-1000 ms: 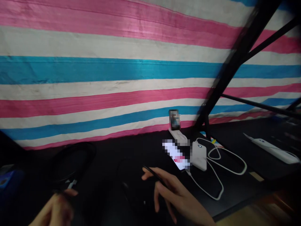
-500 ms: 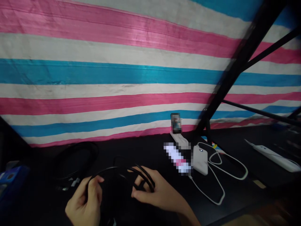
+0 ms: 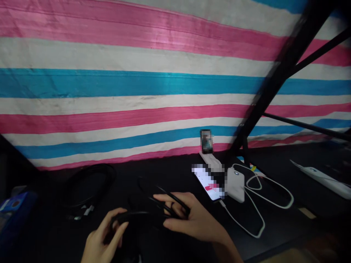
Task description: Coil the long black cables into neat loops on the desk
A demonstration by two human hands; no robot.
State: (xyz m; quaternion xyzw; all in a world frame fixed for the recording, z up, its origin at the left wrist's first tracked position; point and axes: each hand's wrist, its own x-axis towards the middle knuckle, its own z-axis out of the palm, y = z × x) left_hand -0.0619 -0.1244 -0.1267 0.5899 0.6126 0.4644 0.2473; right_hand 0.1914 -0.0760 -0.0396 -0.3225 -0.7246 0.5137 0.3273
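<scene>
A thin black cable (image 3: pixel 153 210) runs in loops over the dark table between both hands. My right hand (image 3: pixel 189 219) has its fingers curled around several loops of it, near the table's middle. My left hand (image 3: pixel 105 237) pinches the same cable a short way to the left, thumb and fingers closed on it. Much of the cable is lost against the black surface.
A second coiled black cable (image 3: pixel 87 186) lies at the left. To the right lie a lit phone (image 3: pixel 208 180), a white power bank (image 3: pixel 236 179) with a white cord (image 3: pixel 260 204), and a white power strip (image 3: pixel 323 177). A black metal frame (image 3: pixel 274 80) crosses the striped tarp.
My left hand came in from the bottom left and closed on the cable. My right hand gathered more loops and drew nearer the left one.
</scene>
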